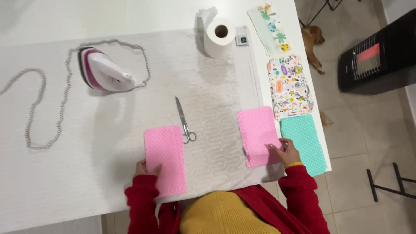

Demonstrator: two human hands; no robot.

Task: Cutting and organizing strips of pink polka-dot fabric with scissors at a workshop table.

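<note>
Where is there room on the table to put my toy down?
The biggest bare patch is on the padded mat, below the iron and its cord, left of the pink fabric piece under the left hand. Another lies between the scissors and the pink stack at the right hand. The right edge is crowded with fabrics.

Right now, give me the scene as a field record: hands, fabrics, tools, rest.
left hand: on the near edge of a pink dotted piece
right hand: on the corner of a pink stack
other fabric: teal dotted piece, printed piece, strip with shapes
tools: scissors shut, iron with its cord
rest: paper roll, dog and heater on the floor
</note>
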